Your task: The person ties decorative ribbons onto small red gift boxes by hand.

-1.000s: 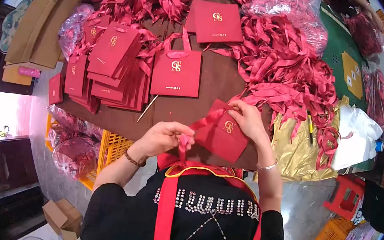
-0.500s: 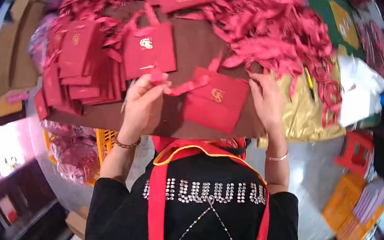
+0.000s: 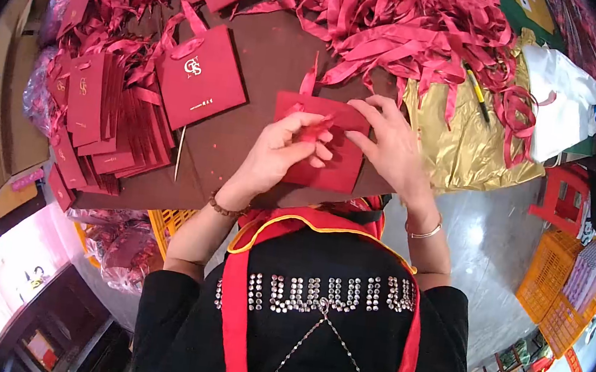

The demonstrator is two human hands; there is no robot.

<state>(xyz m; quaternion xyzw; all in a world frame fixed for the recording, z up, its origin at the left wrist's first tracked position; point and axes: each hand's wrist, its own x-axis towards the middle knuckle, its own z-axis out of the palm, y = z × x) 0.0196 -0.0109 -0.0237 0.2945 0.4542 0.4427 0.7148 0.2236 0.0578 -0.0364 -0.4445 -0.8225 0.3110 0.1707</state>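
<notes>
A small red paper bag [image 3: 330, 177] lies in front of me at the near edge of the brown table. My left hand [image 3: 289, 147] is over its face, thumb and fingers pinched on a red ribbon [image 3: 326, 121]. My right hand [image 3: 393, 144] grips the bag's upper right edge, thumb on the front; part of its hold is hidden. Another ribbon piece [image 3: 309, 77] stands up from the bag's top edge. To the left lies a red bag with a ribbon handle and gold-white logo [image 3: 203, 80].
Stacked red bags [image 3: 110, 120] fill the table's left side. A big heap of red ribbons [image 3: 411, 30] lies at the back right, beside gold wrapping [image 3: 457, 145] with a yellow-black pen [image 3: 479, 96] on it. A thin stick [image 3: 180, 154] lies near the front edge.
My left hand has moved right, carrying the ribbon from beside the bag to over its face. My right hand has shifted slightly left along the bag's edge. The whole view has tilted a little.
</notes>
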